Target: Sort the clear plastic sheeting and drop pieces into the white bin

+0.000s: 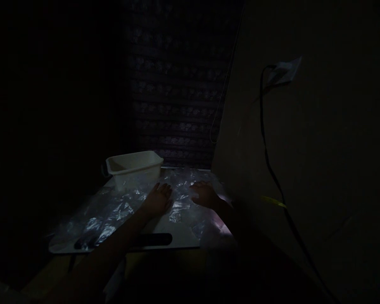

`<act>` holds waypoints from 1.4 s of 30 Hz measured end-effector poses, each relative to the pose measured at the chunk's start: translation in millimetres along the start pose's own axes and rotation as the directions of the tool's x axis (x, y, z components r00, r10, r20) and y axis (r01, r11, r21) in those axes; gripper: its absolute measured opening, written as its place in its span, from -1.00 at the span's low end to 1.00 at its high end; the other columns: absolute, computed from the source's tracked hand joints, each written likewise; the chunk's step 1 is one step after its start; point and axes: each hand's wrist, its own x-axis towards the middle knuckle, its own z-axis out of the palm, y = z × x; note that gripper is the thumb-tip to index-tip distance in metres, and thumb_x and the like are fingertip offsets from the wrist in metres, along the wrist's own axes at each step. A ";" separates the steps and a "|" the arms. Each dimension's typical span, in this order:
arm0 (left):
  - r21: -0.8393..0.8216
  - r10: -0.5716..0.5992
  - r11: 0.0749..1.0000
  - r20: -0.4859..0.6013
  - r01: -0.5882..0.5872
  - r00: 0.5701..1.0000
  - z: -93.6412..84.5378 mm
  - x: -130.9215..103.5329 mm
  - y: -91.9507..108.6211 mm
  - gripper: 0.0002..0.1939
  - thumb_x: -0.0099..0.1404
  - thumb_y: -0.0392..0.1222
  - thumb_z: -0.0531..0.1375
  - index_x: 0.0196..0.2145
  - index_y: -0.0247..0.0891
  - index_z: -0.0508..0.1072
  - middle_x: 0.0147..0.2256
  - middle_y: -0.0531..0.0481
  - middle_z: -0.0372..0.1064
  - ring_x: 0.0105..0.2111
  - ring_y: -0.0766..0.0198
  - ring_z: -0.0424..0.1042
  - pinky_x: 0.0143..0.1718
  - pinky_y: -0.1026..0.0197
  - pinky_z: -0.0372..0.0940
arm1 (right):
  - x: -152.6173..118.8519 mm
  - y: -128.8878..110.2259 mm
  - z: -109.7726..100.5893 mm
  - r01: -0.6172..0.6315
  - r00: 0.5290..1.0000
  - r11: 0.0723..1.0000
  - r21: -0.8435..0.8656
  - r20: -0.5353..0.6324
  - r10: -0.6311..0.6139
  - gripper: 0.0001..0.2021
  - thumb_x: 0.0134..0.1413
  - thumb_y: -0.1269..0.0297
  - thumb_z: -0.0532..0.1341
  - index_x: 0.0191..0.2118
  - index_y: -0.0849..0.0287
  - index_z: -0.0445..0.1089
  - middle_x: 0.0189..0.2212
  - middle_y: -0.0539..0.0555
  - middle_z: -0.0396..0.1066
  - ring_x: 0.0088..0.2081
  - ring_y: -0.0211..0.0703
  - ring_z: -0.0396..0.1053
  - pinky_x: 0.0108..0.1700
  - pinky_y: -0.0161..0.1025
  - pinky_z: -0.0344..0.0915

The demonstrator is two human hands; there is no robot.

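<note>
Crinkled clear plastic bags or sheeting (pixel 120 211) cover much of a small white table (pixel 180 236); in this dim light I cannot tell which. My left hand (pixel 160 199) lies palm down over the plastic near the middle, its fingers apart. To its right, my right hand (pixel 205 195) is stretched over the plastic with its fingers pointing inward and partly in shadow. Neither hand shows anything gripped. Between the two hands, shiny folds of plastic catch the light.
A white plastic tub (pixel 137 175) stands at the table's back left. A dark slot (pixel 155 239) runs along the front edge. Behind hangs a patterned blind (pixel 177 105). On the right wall, a black cable (pixel 267 156) drops from a socket (pixel 285 72).
</note>
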 end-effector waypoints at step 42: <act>-0.141 -0.378 0.919 -0.053 0.368 0.924 -28.7 -86.0 -39.9 -0.58 0.12 -0.18 -0.20 -0.09 -0.43 0.05 -0.05 -0.23 0.01 -0.05 0.17 -0.02 -0.10 0.11 -0.03 | 33.2 -77.6 -12.0 0.072 0.993 0.993 -0.093 -0.090 -0.080 -0.76 -0.08 0.34 -0.08 -0.46 0.18 0.32 -0.40 0.10 0.20 -0.28 -0.17 0.05 -0.26 -0.21 -0.06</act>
